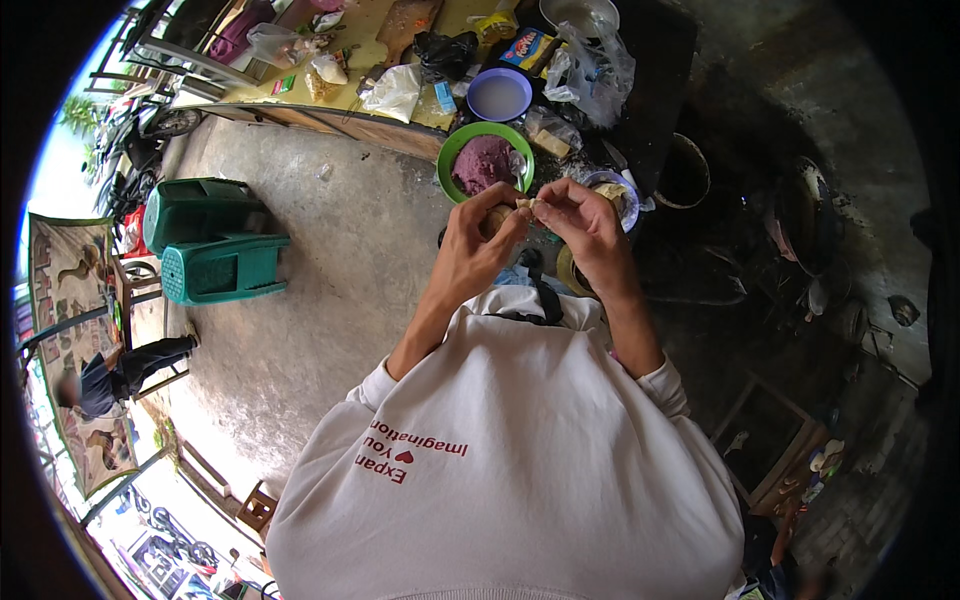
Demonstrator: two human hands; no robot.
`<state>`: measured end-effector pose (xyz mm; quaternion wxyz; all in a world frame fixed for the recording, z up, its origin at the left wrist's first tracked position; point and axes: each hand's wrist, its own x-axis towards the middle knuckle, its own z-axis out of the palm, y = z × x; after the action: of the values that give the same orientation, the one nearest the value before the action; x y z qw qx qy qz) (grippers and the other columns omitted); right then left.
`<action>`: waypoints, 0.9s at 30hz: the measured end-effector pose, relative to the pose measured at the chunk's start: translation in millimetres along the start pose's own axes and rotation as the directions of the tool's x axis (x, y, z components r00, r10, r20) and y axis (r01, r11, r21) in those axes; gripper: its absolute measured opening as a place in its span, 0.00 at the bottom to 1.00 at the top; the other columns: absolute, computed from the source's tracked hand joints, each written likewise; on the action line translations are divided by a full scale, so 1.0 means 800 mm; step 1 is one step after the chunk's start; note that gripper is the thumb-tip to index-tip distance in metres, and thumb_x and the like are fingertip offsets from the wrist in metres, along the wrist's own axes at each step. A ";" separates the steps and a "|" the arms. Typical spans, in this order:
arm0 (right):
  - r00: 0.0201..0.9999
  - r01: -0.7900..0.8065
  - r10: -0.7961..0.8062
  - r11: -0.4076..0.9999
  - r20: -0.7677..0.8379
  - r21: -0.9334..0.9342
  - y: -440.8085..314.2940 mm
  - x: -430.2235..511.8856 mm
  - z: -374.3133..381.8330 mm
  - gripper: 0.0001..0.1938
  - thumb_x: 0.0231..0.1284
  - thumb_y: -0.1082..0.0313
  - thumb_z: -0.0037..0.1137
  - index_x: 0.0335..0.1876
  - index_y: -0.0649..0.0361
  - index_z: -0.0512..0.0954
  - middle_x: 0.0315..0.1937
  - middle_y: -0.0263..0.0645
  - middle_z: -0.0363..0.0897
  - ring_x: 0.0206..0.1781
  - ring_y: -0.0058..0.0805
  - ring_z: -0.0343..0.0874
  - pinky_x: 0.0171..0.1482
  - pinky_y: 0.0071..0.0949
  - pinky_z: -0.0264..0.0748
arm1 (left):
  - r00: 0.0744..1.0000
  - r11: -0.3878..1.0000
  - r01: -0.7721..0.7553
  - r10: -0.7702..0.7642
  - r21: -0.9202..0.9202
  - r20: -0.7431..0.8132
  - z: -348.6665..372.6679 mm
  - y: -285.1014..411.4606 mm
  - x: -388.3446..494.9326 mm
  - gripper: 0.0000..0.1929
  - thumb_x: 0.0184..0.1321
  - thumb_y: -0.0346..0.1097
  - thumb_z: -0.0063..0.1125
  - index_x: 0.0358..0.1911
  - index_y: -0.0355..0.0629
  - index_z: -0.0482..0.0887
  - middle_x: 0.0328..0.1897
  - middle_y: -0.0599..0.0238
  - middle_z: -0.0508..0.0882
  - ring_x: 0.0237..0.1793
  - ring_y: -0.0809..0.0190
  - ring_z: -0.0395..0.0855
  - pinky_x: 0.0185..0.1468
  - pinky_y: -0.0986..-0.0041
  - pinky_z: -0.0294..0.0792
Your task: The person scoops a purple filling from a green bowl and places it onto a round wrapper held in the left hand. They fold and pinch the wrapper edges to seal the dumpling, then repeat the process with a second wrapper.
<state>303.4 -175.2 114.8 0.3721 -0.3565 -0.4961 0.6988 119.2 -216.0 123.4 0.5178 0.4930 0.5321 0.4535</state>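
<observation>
Close together in front of my chest, my left hand [474, 238] and my right hand [589, 229] pinch a small pale piece of dough [526, 203] between their fingertips. A tan rounded surface shows inside the curl of my left fingers; I cannot tell what it is. Just beyond my left hand stands a green bowl [444, 161] of purple mash [482, 163], with a metal spoon [517, 163] resting in it. Beside my right hand is a lavender bowl [630, 217] holding pale dough-like pieces [611, 192], partly covered by the fingers.
A purple bowl [499, 95] of cloudy liquid, a knife [621, 161], a clear plastic bag [592, 75] and a black plastic bag [444, 55] crowd the table [352, 75]. Green plastic stools [225, 266] lie on the floor to the left. A person [112, 375] is at far left.
</observation>
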 end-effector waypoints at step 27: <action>0.990 0.081 -0.093 0.990 -0.106 -0.112 -0.030 -0.010 0.006 0.05 0.70 0.74 0.65 0.46 0.67 0.84 0.39 0.35 0.86 0.42 0.18 0.83 0.50 0.22 0.79 | 0.978 0.821 0.191 -0.114 -0.537 0.174 -0.002 -0.009 -0.014 0.24 0.79 0.54 0.46 0.58 0.39 0.80 0.35 0.65 0.83 0.35 0.67 0.81 0.39 0.74 0.73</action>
<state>306.8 -178.7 140.5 0.4093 -0.3923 -0.5267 0.6334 117.1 -227.4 117.8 0.7070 0.3081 0.3807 0.5103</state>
